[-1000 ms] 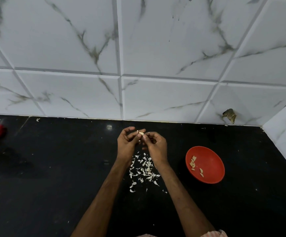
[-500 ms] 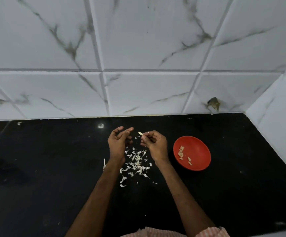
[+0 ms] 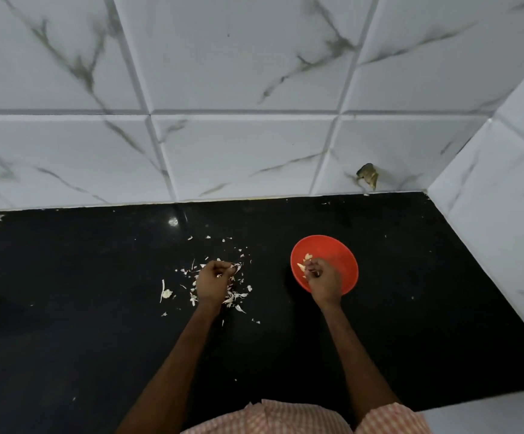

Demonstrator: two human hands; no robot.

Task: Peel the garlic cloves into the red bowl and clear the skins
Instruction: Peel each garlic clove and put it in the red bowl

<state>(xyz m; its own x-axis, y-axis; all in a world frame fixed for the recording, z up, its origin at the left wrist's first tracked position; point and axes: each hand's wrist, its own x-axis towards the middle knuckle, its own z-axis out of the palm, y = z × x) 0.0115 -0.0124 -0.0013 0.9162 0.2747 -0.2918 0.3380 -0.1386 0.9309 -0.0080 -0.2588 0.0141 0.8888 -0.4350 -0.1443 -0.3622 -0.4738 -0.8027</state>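
Note:
The red bowl (image 3: 342, 261) sits on the black counter (image 3: 82, 324), right of centre. A few peeled garlic cloves (image 3: 304, 261) lie at its left side. My right hand (image 3: 320, 280) is over the bowl's near left part, fingers curled, with a pale bit of garlic clove showing at the fingertips. Loose white garlic skins (image 3: 237, 296) are scattered to the left of the bowl. My left hand (image 3: 213, 283) is down on that pile, fingers curled, pinching a scrap of skin. Much of the pile is hidden under it.
A larger pale piece (image 3: 166, 292) lies left of the pile. White marbled wall tiles rise behind the counter, and a side wall (image 3: 489, 233) closes it on the right. A brown mark (image 3: 367, 176) sits low on the back wall.
My hands have parted: the right one moved right and down over the red bowl, and the left one dropped onto the skin pile. The view shifted to the right.

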